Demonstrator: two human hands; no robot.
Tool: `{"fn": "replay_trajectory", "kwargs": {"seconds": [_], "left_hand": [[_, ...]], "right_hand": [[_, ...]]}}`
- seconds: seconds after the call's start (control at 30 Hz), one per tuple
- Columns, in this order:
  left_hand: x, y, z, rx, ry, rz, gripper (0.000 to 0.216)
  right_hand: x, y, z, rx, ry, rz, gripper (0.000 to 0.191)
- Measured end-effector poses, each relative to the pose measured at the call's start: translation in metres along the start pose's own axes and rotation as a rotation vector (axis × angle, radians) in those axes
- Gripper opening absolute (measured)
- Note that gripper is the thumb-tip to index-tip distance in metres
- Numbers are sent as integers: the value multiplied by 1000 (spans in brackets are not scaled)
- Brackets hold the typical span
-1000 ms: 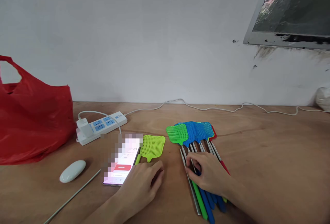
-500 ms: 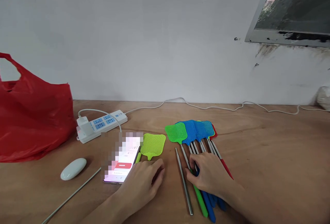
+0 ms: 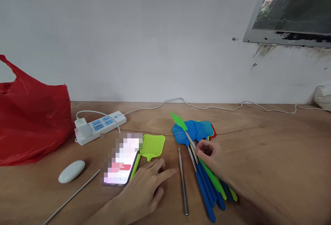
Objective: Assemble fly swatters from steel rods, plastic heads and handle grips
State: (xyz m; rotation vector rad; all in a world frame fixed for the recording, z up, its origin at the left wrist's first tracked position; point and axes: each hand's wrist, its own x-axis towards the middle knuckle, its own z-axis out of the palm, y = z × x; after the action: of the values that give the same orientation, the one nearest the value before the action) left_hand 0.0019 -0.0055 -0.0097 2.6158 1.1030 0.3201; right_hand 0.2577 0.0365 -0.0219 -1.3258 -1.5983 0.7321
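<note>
Container first: one red bag [image 3: 36, 121], thin crinkly plastic w/ handle loop up, on L side of the wooden table [image 3: 271, 156]; contents can't be seen.

R hand [image 3: 210, 154] has a narrow pinch, thumb & index on the metal shaft of one green swatter [image 3: 179, 120]. Its flat head is tipped nearly edge-on, above the pile of blue swatters [image 3: 181, 134], right of table centre; its smooth handle slants down past the R wrist. Blue handles: at least 3, rounded, plus approx 2 yellow-green ones. One red edge [image 3: 213, 132] pokes out behind the blue mesh.

L hand [image 3: 147, 183] is palm-down, fingers spread, nothing gripped, index pointing just beside 1 loose metal rod [image 3: 183, 183], slim & straight; can't tell if touching.

Also 1 yellow-green swatter head [image 3: 152, 145], square-ish perforated plastic, beyond L hand, & 1 yellow-green tube [image 3: 135, 167] along the phone [image 3: 126, 159], screen lit, partly pixelated. Farther L: 1 glossy white oval [image 3: 71, 171], 1 white power strip [image 3: 103, 127] w/ 1 plug [image 3: 84, 127] in.
</note>
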Motion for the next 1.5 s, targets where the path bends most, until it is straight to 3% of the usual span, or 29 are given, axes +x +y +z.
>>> {"fn": "replay_trajectory", "kwargs": {"seconds": [0.07, 0.3, 0.5, 0.6, 0.7, 0.83, 0.9, 1.0, 1.1, 1.2, 1.27, 1.4, 1.5], "left_hand": [[0, -1, 1, -10, -10, -4, 61], [2, -2, -2, -13, -15, -40, 40], [2, 0, -4, -8, -12, -31, 35], [1, 1, -4, -1, -13, -24, 37], [1, 1, -4, 6, -8, -21, 37], [1, 0, -3, 6, 4, -19, 35], [1, 0, -3, 7, 0, -22, 36], [1, 0, -3, 6, -13, -22, 36], [1, -1, -2, -8, 1, -13, 34], [1, -3, -1, -50, 90, -37, 29], [1, -3, -3, -100, 218, -74, 27], [2, 0, -11, -332, 541, -215, 23], [5, 1, -14, -602, 704, -345, 35]], "right_hand": [[0, -1, 2, 78, -5, 25, 30], [-3, -5, 5, 334, -131, 183, 37], [-3, -10, 4, 395, -169, 259, 40], [-4, -12, 3, 367, -215, 248, 32], [-8, -12, 3, 186, -261, 178, 25], [-14, -11, 4, -465, -128, -81, 13], [-17, -10, 5, -688, -81, -131, 10], [-17, -10, 6, -766, -118, -122, 8], [-15, -11, 5, -688, -113, -123, 9], [-13, -13, 2, -600, -107, -166, 26], [-13, -14, -1, -604, -116, -204, 30], [-12, -17, -6, -632, -152, -270, 26], [-12, -19, -9, -644, -148, -311, 21]]}}
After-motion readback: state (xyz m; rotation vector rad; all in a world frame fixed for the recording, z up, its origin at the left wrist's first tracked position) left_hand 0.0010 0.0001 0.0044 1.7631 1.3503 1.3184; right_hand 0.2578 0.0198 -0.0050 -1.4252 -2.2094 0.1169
